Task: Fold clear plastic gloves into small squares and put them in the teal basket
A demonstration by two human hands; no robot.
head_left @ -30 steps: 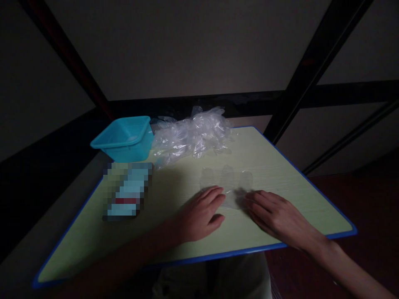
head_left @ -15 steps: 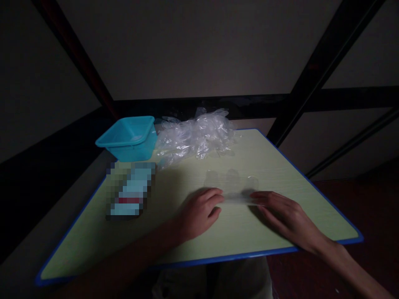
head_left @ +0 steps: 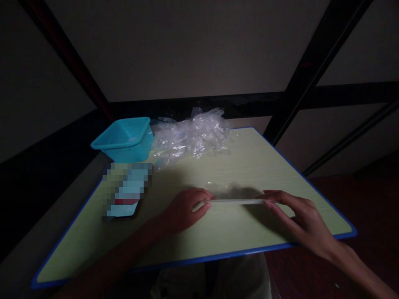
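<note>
Plastic film, likely light, limp, slippery! We pinch its ends, left hand, right hand: surest hold, we'd say.

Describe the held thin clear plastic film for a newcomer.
Find the pale-yellow, blue-edged table. There, the left hand and right hand hold the thin clear plastic film between them. Unlike the crumpled clear plastic heap behind, it shows a straight whitish edge.
</note>
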